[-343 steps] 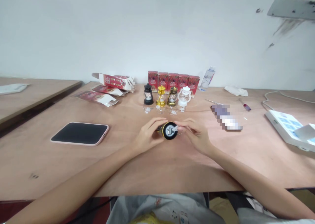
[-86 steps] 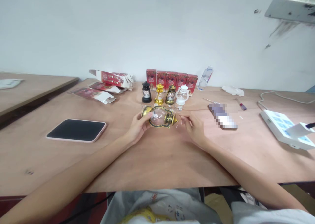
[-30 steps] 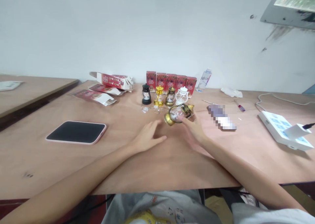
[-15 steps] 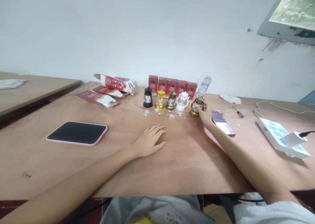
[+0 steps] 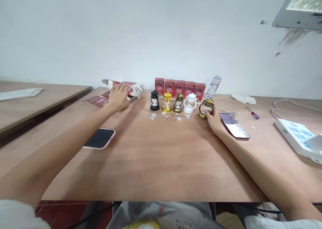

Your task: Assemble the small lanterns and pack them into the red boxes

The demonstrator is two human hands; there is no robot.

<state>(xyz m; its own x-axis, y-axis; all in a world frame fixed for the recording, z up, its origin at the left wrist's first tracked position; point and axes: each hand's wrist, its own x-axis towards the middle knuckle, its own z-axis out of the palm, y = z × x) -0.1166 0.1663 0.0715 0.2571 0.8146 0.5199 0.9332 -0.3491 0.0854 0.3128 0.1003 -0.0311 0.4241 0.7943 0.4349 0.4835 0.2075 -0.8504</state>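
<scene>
My left hand (image 5: 118, 97) is over the opened red-and-white cardboard packaging (image 5: 136, 90) at the back left. Its fingers reach forward and bend down slightly; their tips are partly hidden, and I see nothing held in them. On the right, my right hand (image 5: 213, 121) has its fingers around the side of a small bronze lantern (image 5: 206, 108), which stands upright on the table. To its left is a row of similar lanterns: white (image 5: 190, 103), bronze (image 5: 178, 103), gold (image 5: 167, 103) and black (image 5: 154, 101).
Red boxes (image 5: 179, 89) stand behind the lanterns, with small clear pieces (image 5: 166, 116) in front. A phone (image 5: 100, 138) lies left and another (image 5: 235, 126) right. Also there are a bottle (image 5: 213, 86), a tissue (image 5: 243, 98), a screwdriver (image 5: 254, 115) and a power strip (image 5: 294, 135).
My left hand has left the middle of the table and moved forward and left to the packaging. My right hand stays at the bronze lantern. The view has shifted slightly.
</scene>
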